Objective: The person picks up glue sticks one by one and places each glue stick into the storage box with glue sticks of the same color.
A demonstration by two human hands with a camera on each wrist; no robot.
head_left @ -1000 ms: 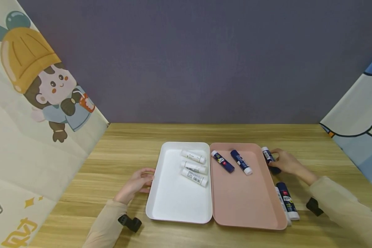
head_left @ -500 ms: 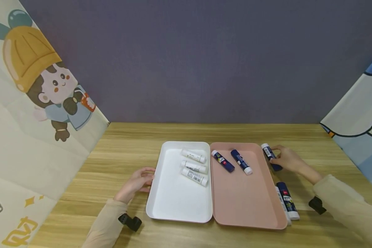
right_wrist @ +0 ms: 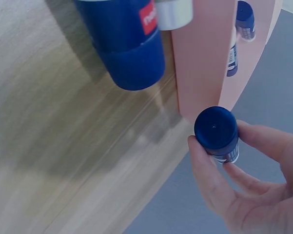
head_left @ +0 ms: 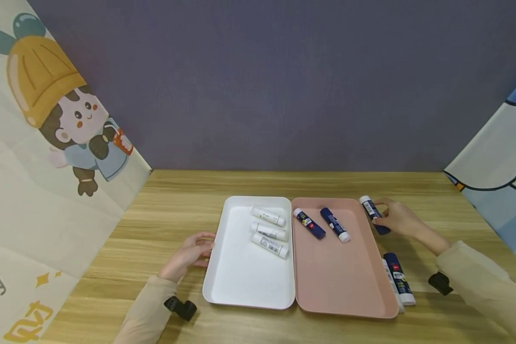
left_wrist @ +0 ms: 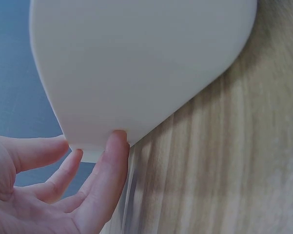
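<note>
My right hand (head_left: 397,220) pinches a navy glue stick (head_left: 369,207) with a white end, just beyond the right rim of the pink tray (head_left: 339,286). In the right wrist view its dark blue end (right_wrist: 216,127) sits between thumb and fingers, close to the tray's outer corner. My left hand (head_left: 192,253) touches the left side of the white tray (head_left: 245,282), its fingertips on the outer wall (left_wrist: 136,68) in the left wrist view. Inside the white tray lie three white tubes (head_left: 268,231). Two navy glue sticks (head_left: 309,223) lie in the pink tray.
Right of the pink tray, another navy glue stick (head_left: 398,279) lies on the wooden table (head_left: 155,215) beside a white tube (head_left: 393,284) along the tray's wall. Both trays stand side by side. A dark grey panel (head_left: 284,86) rises behind the table.
My right hand has shifted slightly away from me, lifting the glue stick, whose white end has moved farther back and now tips toward the pink tray's corner. The left hand has stayed put.
</note>
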